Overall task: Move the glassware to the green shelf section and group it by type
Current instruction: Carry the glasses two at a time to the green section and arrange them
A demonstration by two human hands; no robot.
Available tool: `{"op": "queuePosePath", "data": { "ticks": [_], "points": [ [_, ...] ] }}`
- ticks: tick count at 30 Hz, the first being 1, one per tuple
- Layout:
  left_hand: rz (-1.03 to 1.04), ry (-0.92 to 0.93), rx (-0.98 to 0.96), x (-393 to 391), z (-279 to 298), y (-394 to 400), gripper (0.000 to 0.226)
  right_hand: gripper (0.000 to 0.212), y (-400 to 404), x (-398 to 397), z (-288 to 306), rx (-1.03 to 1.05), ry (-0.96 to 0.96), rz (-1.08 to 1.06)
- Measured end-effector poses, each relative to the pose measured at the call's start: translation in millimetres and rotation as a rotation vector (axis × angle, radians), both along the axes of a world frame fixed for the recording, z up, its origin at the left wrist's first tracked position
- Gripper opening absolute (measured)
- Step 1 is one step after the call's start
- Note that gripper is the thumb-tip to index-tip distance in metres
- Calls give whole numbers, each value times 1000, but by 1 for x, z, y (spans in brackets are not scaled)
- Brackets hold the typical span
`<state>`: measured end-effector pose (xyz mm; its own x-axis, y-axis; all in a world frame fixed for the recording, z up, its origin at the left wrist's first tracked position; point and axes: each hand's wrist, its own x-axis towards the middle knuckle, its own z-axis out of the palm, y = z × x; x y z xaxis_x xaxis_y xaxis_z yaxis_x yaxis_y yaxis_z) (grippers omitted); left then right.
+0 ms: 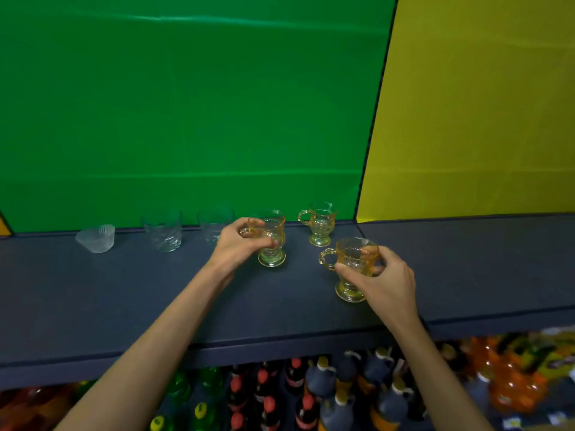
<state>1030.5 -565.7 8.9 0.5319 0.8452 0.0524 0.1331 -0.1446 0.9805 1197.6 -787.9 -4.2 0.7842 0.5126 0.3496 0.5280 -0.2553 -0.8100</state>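
Three amber footed glass mugs stand on the dark shelf [124, 293] before the green back panel [186, 104]. My left hand [238, 242] grips the middle mug [273, 241] round its bowl and handle. My right hand [381, 283] holds the nearest mug [354, 259] by its body, close to the front right. The third mug [320, 223] stands free at the back, near the green-yellow divide. To the left sit two clear tumblers [163, 231] [214, 223], the second partly behind my left hand, and a small clear ribbed bowl [97, 237].
A yellow back panel [466, 104] begins right of the green one, with bare shelf below it. Under the shelf edge stand several bottles: dark ones with red caps [264, 396], green ones [180, 390], and orange packs [510, 384] at the right.
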Motion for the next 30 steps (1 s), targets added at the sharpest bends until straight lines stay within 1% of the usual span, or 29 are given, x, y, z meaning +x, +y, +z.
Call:
{"op": "queuePosePath", "data": {
  "ticks": [2,6,11,15,21,26,28,30],
  "points": [
    [-17,27,11,13,-1,17,46,48,14,12,0,-24,-23,-5],
    [-8,78,29,40,-4,45,47,52,34,33,-1,-38,-38,-33],
    [7,137,36,64,-9,59,64,51,45,53,-4,-40,-31,-46],
    [-5,184,42,74,-11,64,58,48,54,65,-2,-39,-9,-5],
    [-1,215,12,83,-17,70,69,50,66,77,-4,-51,-11,38],
    [0,233,14,84,-18,66,51,58,73,83,-14,-76,-19,74],
    [7,274,40,84,-16,66,58,60,75,85,-16,-81,-21,86],
    [16,311,81,83,-12,66,80,59,77,86,-17,-84,-20,97]
  ]
}}
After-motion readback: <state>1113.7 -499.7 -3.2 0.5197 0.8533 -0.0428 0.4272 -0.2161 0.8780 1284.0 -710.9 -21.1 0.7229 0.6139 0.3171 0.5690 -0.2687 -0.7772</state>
